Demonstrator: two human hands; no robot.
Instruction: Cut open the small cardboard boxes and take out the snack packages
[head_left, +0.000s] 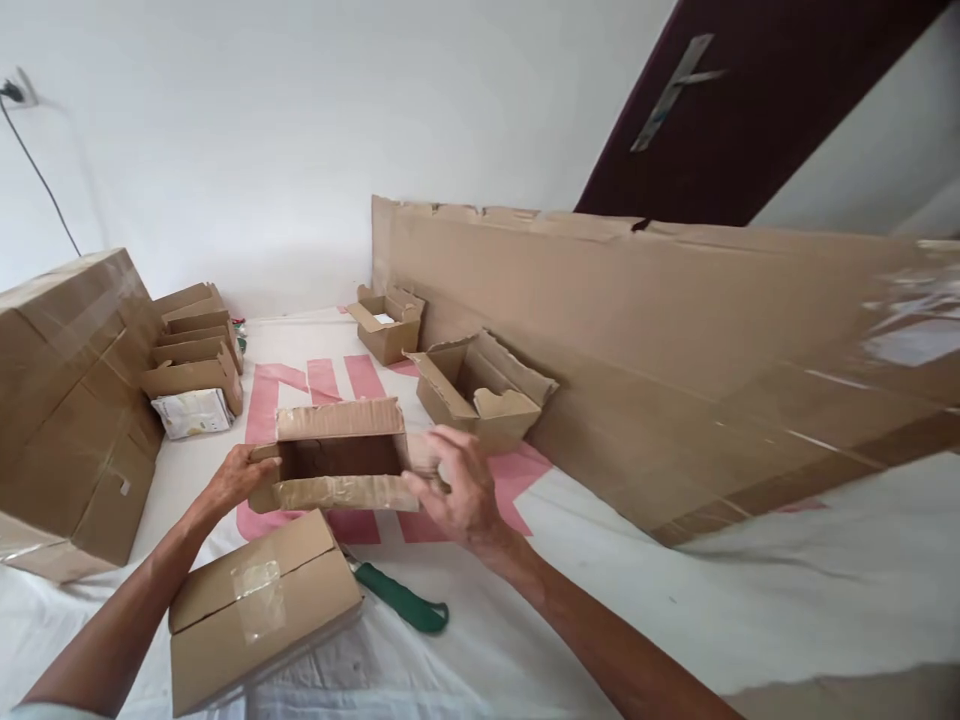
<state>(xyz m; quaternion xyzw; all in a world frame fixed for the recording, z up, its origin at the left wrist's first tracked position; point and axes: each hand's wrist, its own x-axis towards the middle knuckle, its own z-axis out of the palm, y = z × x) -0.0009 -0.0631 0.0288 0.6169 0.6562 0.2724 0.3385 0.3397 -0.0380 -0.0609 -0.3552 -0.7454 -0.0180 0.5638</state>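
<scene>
An open cardboard box [341,460] with raised flaps sits on the white cloth in front of me. My left hand [236,478] grips its left end, fingers curled round the edge. At the box's right end my right hand [457,490] pinches a side flap. A closed, taped cardboard box [259,605] lies just below, nearer to me. A green-handled knife [401,598] rests on the cloth beside it, partly under the closed box.
Two more open boxes [480,390] [388,322] stand at the back right against a long cardboard sheet [675,350]. A large taped carton [67,400] and a row of small open boxes [196,350] are on the left. A dark door [750,100] is behind.
</scene>
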